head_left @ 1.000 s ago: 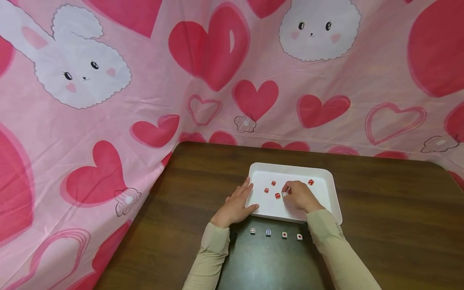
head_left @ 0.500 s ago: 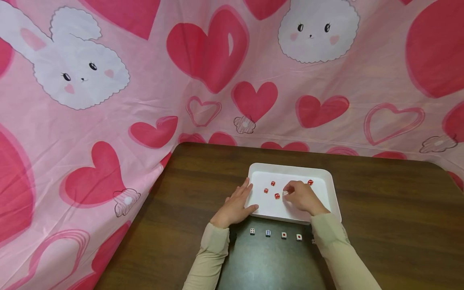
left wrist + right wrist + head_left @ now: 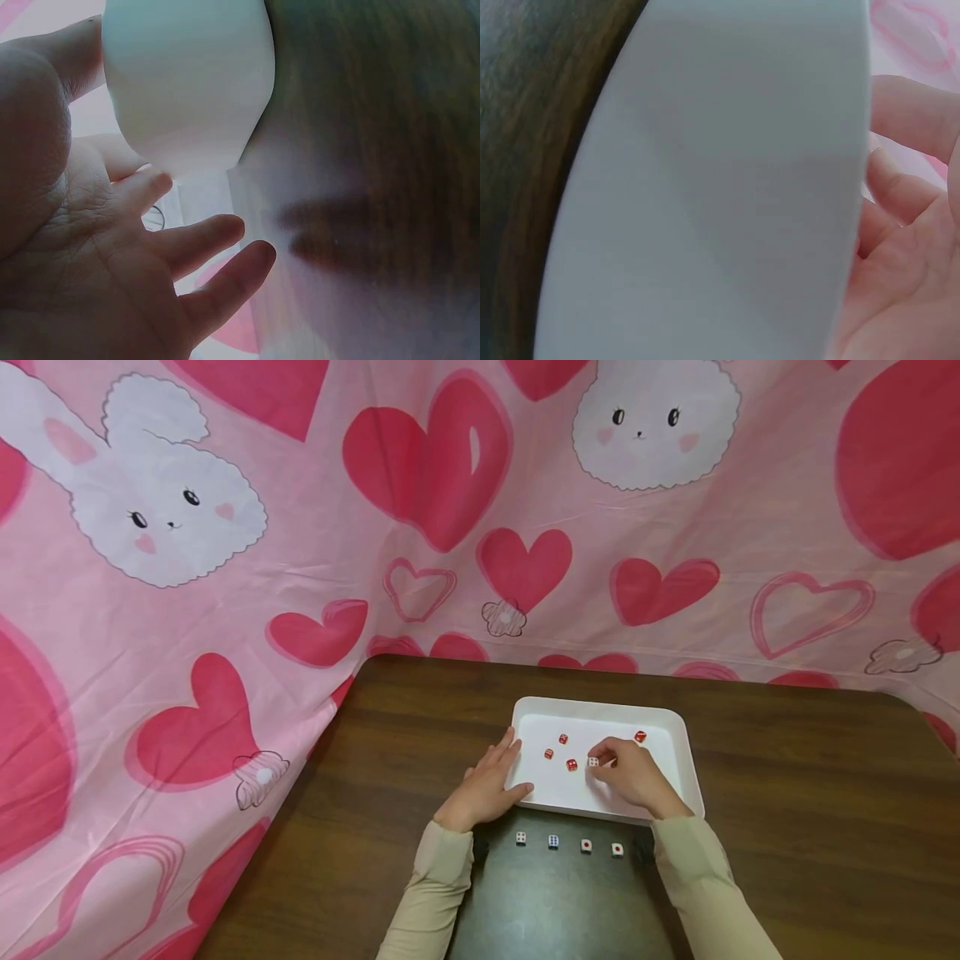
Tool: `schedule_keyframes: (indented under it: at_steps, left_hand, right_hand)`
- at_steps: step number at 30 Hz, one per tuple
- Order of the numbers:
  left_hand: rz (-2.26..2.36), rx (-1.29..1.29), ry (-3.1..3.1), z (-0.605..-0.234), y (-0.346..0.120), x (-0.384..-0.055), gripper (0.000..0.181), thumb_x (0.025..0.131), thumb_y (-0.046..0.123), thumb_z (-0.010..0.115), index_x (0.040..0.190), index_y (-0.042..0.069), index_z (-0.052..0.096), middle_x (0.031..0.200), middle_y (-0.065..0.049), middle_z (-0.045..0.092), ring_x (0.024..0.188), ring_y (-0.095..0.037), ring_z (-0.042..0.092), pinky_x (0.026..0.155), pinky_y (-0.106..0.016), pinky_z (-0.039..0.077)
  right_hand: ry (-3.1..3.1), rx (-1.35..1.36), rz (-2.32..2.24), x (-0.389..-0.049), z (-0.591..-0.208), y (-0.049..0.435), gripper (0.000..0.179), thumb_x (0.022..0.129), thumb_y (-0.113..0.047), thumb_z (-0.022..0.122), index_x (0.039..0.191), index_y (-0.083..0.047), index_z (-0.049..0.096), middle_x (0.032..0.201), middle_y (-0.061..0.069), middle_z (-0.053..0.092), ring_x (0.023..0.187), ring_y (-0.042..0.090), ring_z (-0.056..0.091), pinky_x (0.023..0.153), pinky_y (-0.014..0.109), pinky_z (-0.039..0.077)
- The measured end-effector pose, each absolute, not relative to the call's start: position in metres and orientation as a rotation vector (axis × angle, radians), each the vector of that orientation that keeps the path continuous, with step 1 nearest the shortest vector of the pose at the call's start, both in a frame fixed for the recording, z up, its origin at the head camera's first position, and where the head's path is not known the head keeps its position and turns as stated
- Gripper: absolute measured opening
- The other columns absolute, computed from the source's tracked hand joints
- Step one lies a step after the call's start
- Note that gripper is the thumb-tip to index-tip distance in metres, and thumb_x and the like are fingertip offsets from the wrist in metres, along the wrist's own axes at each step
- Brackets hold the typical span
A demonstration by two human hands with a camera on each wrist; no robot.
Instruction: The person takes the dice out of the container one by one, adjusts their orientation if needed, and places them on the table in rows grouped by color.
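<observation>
Well inside the tray rim (image 3: 600, 711), the right hand (image 3: 632, 774) pinches a white die (image 3: 593, 762).

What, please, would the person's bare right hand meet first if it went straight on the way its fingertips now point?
Probably the small red cube-shaped die just left of the small white cube-shaped die pinched in the right hand; the head view leaves height unclear.
</observation>
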State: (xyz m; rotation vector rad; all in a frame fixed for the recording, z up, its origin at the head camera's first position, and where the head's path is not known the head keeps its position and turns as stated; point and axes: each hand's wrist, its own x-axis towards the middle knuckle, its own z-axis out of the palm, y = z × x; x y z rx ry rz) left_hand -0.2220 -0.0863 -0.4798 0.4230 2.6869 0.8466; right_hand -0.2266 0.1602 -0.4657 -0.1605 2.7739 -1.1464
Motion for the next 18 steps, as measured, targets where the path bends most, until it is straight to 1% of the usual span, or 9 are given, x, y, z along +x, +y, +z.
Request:
schedule_keyframes:
  at_steps: [9,18]
  left_hand:
    - [0.839,0.437,2.695,-0.48,-0.086,-0.222,0.076,0.093,0.041,0.059,0.155,0.019,0.021,0.164,0.007,0.004,0.15,-0.032,0.016,0.113,-0.065,0.018]
    - [0.832,0.447,2.703,-0.481,-0.087,-0.221,0.076,0.093,0.041,0.059,0.155,0.019,0.021,0.164,0.007,0.004,0.15,-0.032,0.016,0.113,-0.065,0.019]
  right_hand:
    - [2.803,-0.185,-1.202,-0.22,-0.466,0.161,0.018,0.084,-0.009,0.069,0.099,-0.001,0.067,0.087,0.01,0.068,0.076,0.018,0.055,0.069,0.029,0.042]
    - [2.816,-0.181,-1.221,-0.213,-0.462,0.161,0.019,0.084,-0.012,0.069,0.101,-0.003,0.066,0.089,0.008,0.068,0.077,0.019,0.054,0.07,0.03,0.042]
